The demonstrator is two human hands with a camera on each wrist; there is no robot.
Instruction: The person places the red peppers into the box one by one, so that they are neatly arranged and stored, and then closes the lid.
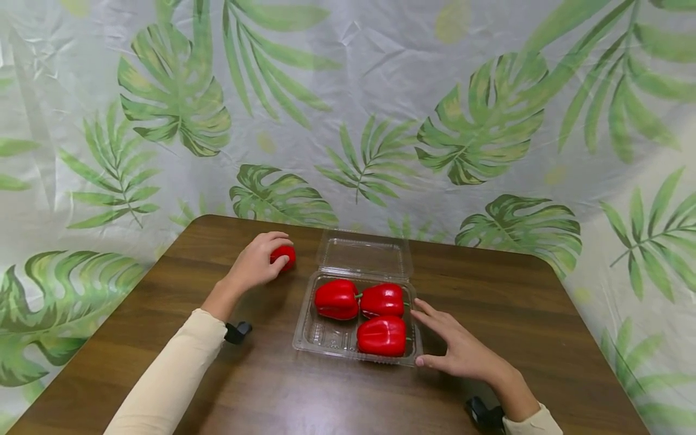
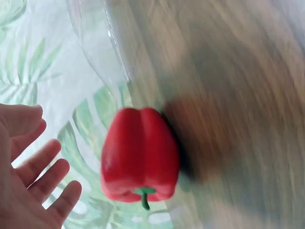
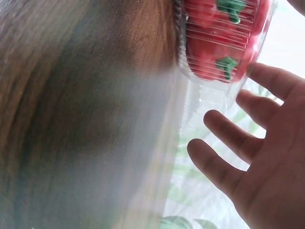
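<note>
A red bell pepper sits on the table left of a clear plastic clamshell box. My left hand is right at this pepper and partly hides it in the head view. The left wrist view shows the same pepper with a green stem, and the left hand spread a little apart from it. Inside the box lie three red bell peppers, among them a front one. My right hand is at the box's right side, fingers extended; the right wrist view shows its fingers spread, one at the box wall.
The box's clear lid is folded back toward the far table edge. Under everything is a brown wooden table. Behind it hangs a leaf-patterned cloth. Black straps circle the wrists.
</note>
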